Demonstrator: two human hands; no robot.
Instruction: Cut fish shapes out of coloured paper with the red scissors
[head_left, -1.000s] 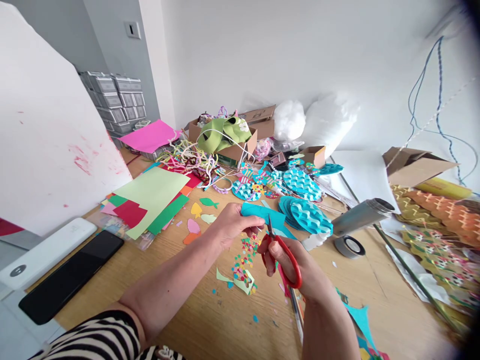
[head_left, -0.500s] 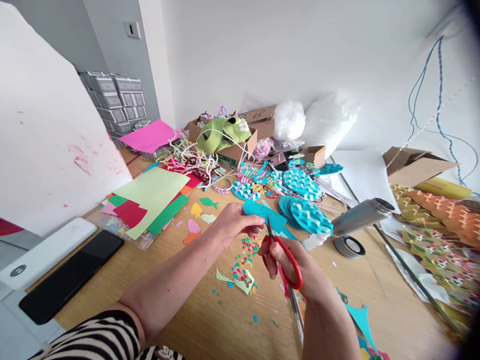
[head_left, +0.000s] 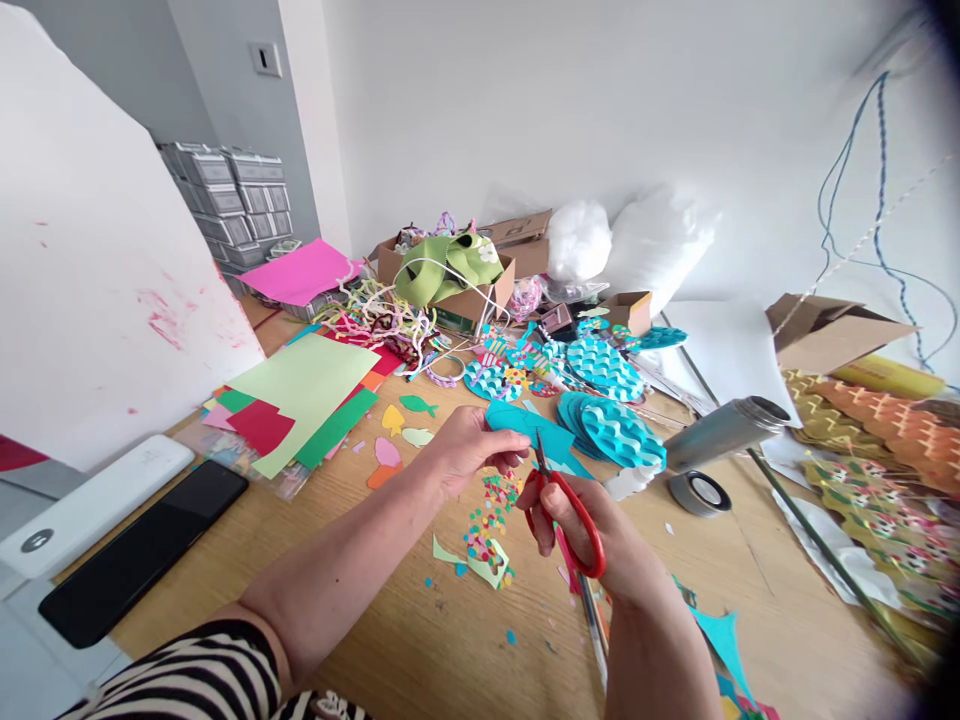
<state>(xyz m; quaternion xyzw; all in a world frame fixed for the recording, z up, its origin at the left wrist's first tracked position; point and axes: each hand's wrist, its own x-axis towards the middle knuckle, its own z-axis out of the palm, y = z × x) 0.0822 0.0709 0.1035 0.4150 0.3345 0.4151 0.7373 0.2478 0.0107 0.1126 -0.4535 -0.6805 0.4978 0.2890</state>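
My left hand (head_left: 469,450) pinches the near left end of a blue strip of paper (head_left: 517,420) held above the table. My right hand (head_left: 574,520) grips red-handled scissors (head_left: 590,535), fingers in the loops. The scissor blades (head_left: 540,450) meet the blue paper's near edge, just right of my left fingertips. Below the hands lie small coloured paper dots (head_left: 487,525) and a pale green offcut (head_left: 489,568). Paper fish, among them a green one (head_left: 418,405) and a yellow one (head_left: 392,418), lie left of my left hand.
Blue paper discs (head_left: 611,430) are piled behind my hands, with a steel flask (head_left: 727,430) and its lid (head_left: 699,493) to the right. Coloured paper sheets (head_left: 307,385), a black phone (head_left: 142,550) and a white power bank (head_left: 94,505) are at left. Boxes (head_left: 525,245) stand behind.
Hardly anything differs. The scissor blades and right fingers have shifted very slightly at the blue paper; my left hand keeps its hold in the same place.
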